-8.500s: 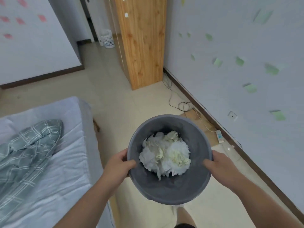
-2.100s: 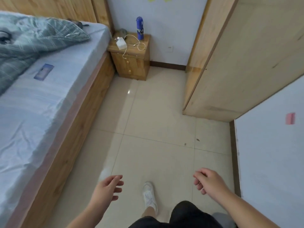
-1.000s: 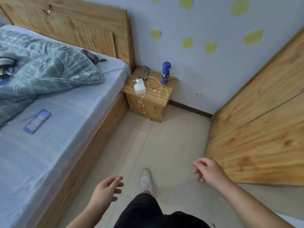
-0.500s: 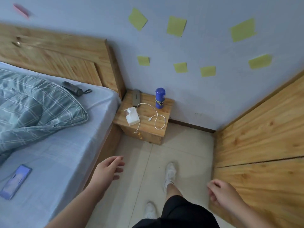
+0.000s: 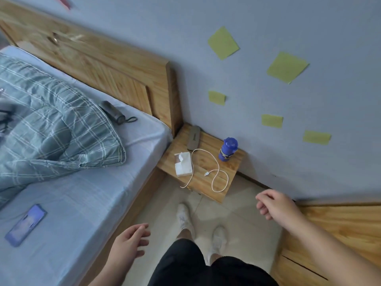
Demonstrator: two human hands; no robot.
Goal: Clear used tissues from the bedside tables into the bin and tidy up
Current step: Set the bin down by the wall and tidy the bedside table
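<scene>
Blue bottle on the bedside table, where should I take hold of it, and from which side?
Use the right hand, which is nearer, and wrap its fingers round the body of the blue bottle, below the lid. It stands upright at the back corner of the bedside table, near the wall, so come from the front, over the white cable.

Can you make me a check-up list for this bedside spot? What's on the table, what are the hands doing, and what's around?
Surface: wooden bedside table, between bed and wall.
Job's things: tissue pack on the table; no loose used tissues seen; bin not in view.
Clutter: blue bottle upright; grey flat gadget at the back.
Grippers: left hand and right hand open, holding nothing.
Cables: white cable looped on the table.
Surroundings: phone, plaid blanket on bed; sticky notes on wall.
</scene>
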